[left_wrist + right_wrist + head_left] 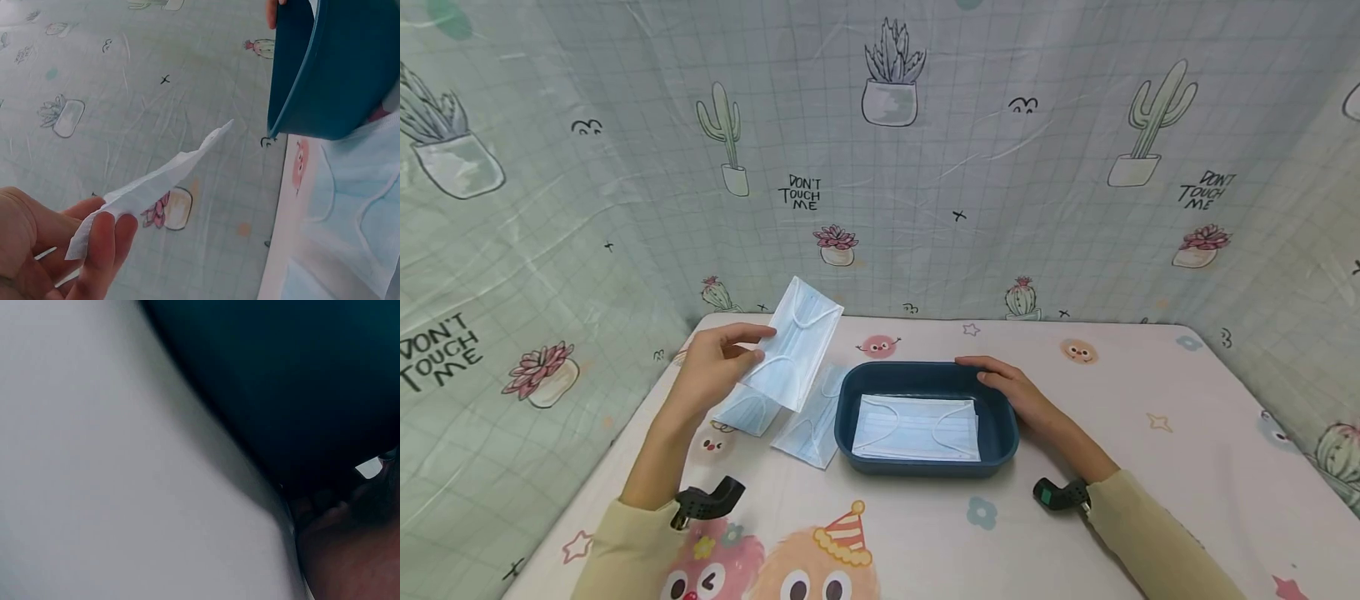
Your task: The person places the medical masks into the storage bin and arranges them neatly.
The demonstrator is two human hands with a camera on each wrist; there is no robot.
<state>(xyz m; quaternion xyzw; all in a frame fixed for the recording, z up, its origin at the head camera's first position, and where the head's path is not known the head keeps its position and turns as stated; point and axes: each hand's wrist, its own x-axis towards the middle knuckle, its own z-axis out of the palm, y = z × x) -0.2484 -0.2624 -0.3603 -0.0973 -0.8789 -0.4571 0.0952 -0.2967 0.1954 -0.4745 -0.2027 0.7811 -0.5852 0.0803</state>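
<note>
My left hand (711,367) pinches a pale blue face mask (797,342) by its left edge, holding it tilted above the table. The left wrist view catches this mask (156,178) nearly edge-on between thumb and fingers. Beneath it, two more masks lie on the table, one mask (812,429) beside the tub and another mask (748,410) farther left, both partly covered. A dark blue oval tub (925,468) holds a flat stack of masks (916,429). At its far right corner my right hand (1015,392) grips the rim, with fingers partly hidden in the right wrist view.
The white table cover (1075,500) carries printed cartoon faces, stars and flowers. A grey-green curtain (955,167) with cactus prints hangs behind the table and along both sides. Each wrist wears a small black camera, the left camera (707,502) and the right camera (1060,494).
</note>
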